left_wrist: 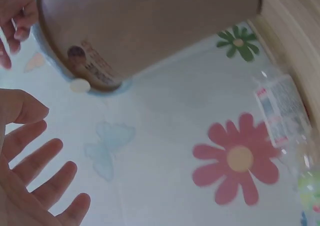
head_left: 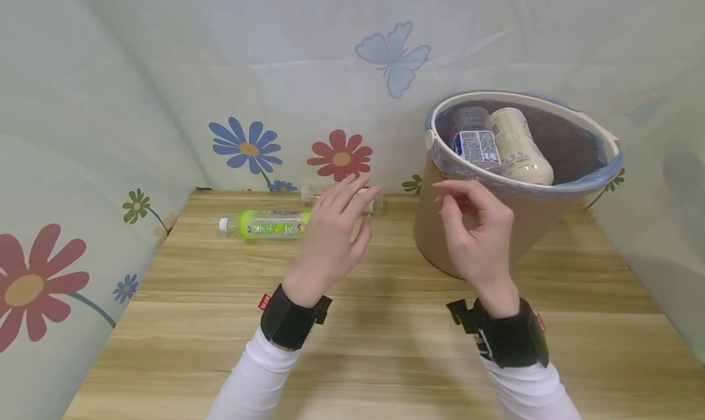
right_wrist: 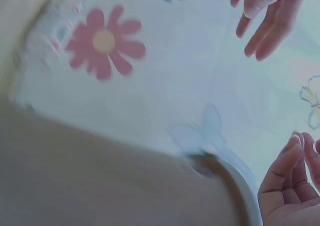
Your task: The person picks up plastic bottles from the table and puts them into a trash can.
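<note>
My left hand (head_left: 333, 230) hovers over the table with its fingers spread and nothing in them. In the head view it overlaps the right part of a plastic bottle (head_left: 264, 225) with a green label and white cap, lying on its side. Behind that lies a clear bottle (left_wrist: 282, 113) with a white and red label, partly covered by the hand in the head view. My right hand (head_left: 481, 239) is raised in front of the bin (head_left: 435, 236), fingers loosely bent, thumb near the index fingertip, holding nothing.
The brown bin stands at the back right, lined with a bluish bag (head_left: 584, 190). Inside lie a clear bottle (head_left: 479, 143) with a blue and white label and a cream bottle (head_left: 520, 147). A flower-printed curtain (head_left: 308, 89) surrounds the wooden table (head_left: 380, 334).
</note>
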A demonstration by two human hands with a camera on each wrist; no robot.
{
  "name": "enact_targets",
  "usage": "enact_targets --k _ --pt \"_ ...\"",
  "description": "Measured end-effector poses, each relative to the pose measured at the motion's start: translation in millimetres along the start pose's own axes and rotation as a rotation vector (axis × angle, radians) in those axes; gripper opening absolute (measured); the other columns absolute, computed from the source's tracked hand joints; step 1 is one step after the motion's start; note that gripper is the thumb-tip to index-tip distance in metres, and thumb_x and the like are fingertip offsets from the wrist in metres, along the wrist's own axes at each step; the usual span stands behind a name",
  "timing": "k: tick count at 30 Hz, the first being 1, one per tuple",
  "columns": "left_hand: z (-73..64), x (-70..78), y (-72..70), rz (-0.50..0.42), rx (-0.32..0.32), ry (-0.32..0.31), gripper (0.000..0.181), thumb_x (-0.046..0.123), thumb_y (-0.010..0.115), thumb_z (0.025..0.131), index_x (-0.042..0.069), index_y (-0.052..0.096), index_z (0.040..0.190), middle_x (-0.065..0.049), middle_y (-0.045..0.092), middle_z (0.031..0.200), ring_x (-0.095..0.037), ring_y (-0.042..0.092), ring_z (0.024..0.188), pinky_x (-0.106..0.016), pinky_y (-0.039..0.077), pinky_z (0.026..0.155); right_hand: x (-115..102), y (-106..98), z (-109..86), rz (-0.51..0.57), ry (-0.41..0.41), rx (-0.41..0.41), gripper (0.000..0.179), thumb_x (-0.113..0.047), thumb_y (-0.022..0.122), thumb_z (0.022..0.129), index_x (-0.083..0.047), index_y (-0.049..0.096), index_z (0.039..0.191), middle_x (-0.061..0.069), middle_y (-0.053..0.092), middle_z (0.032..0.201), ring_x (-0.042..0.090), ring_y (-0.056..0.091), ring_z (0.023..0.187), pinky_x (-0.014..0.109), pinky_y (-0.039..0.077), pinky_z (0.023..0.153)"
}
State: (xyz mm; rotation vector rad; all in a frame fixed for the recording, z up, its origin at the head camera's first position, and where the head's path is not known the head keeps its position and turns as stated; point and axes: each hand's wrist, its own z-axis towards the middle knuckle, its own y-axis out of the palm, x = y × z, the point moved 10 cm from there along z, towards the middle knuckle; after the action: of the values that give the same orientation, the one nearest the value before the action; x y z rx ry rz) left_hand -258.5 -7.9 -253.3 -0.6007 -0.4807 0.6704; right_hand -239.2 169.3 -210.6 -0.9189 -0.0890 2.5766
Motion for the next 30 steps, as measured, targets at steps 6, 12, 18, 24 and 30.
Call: enact_targets --k 6,12,18,24,30 --pt "-27.6 -31.8 -2.5 0.006 -0.023 -0.063 0.046 0.009 0.060 0.086 0.008 0.054 0.131 -0.011 0.048 0.140 -0.028 0.038 0.132 -0.050 0.032 0.107 28 23 -31.7 0.086 0.122 -0.041 0.020 0.009 0.052 0.087 0.003 0.068 0.098 0.015 0.065 0.083 0.021 0.060 0.075 0.017 0.049 0.067" --pt "-45.8 -58.3 0.9 0.023 -0.061 -0.127 0.046 0.009 0.059 0.086 0.007 0.053 0.132 -0.012 0.049 0.138 -0.032 0.040 0.130 -0.053 0.032 0.106 35 44 -53.6 0.068 0.190 -0.121 0.021 0.012 0.052 0.086 0.009 0.063 0.103 0.017 0.064 0.094 0.030 0.062 0.083 0.015 0.050 0.073" --pt "-55.6 -86.6 4.7 0.073 -0.120 -0.195 0.049 0.010 0.059 0.086 0.008 0.051 0.134 -0.012 0.047 0.139 -0.032 0.039 0.129 -0.054 0.032 0.105 54 66 -68.3 0.024 0.274 -0.235 0.029 0.011 0.053 0.085 0.004 0.061 0.112 0.016 0.062 0.107 0.033 0.062 0.093 0.030 0.054 0.079" --pt "-68.5 -116.8 -1.0 0.129 -0.145 -0.273 0.047 0.012 0.058 0.088 0.008 0.051 0.134 -0.014 0.048 0.138 -0.035 0.041 0.127 -0.057 0.034 0.101 68 76 -76.7 0.029 0.287 -0.279 0.034 0.007 0.054 0.086 -0.002 0.060 0.118 0.010 0.060 0.114 0.030 0.060 0.100 0.035 0.054 0.083" --pt "-80.3 -142.4 -7.6 0.149 -0.172 -0.340 0.048 0.013 0.058 0.088 0.005 0.049 0.134 -0.019 0.046 0.139 -0.039 0.038 0.128 -0.056 0.030 0.106 70 74 -76.5 0.037 0.281 -0.259 0.034 0.005 0.055 0.085 -0.004 0.062 0.117 0.008 0.060 0.112 0.028 0.061 0.098 0.033 0.054 0.082"
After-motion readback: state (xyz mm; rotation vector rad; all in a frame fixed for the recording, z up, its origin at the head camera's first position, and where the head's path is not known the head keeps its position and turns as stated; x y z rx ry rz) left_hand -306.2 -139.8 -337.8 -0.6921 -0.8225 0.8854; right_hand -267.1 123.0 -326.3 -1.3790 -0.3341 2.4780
